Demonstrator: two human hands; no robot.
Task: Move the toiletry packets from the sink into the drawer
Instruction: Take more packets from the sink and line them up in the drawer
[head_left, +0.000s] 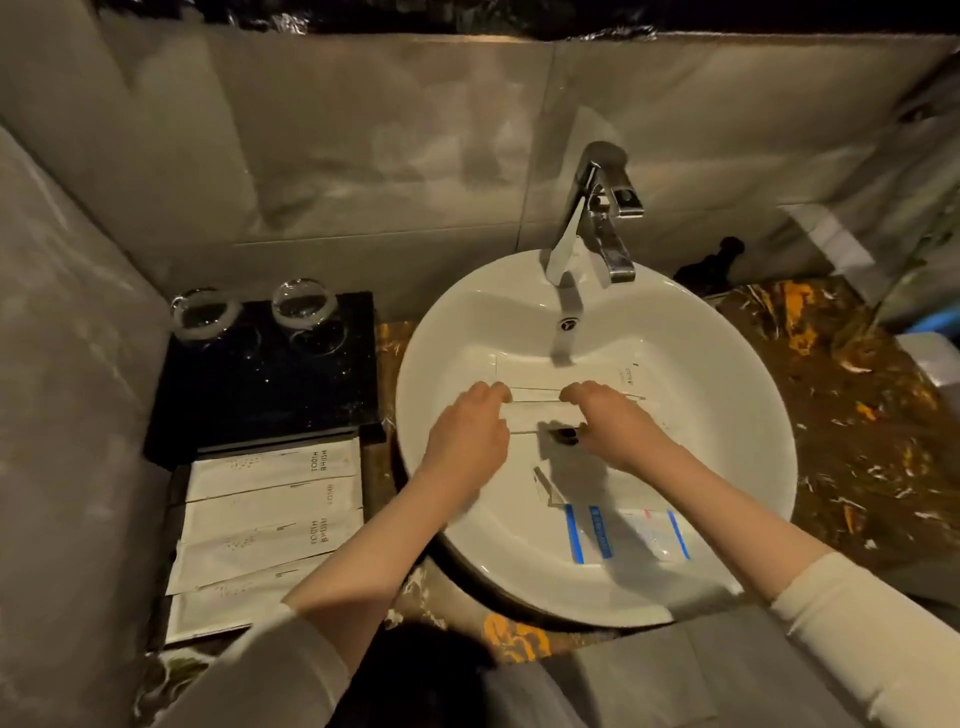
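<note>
Head view, sole entry. I log the white sink (727, 364) right of centre, chrome faucet (597, 218) at its 12 o'clock, drain (563, 435) near the basin middle.

Item: long white toiletry packets (566, 371) lying across the basin just above the drain, stacked or overlapping; the exact count I cannot tell.

Item: my left hand (470, 434), at the drain's 9 o'clock, palm down, fingers curled with the tips on the left end of the white packets; whether it has closed a grip on them I cannot tell.

Item: my right hand (613, 428), at the drain's 3 o'clock, palm down, fingers bent over the right part of the same packets, thumb near the drain; firm hold or mere touch I cannot tell.

Item: blue-striped clear sachets (628, 532), at the basin's 6 o'clock, lying flat between my forearms, untouched.

Item: open drawer (176, 499) at the sink's 8 o'clock, holding four white toothbrush packets (270, 512) laid side by side, slightly overlapping.

Item: black tray (270, 384) at the drawer's 12 o'clock, two drinking glasses (304, 304) at its far edge.

Item: marbled brown countertop (857, 415) around the sink; a small black object (711, 265) at the sink's 2 o'clock, kind unclear.
</note>
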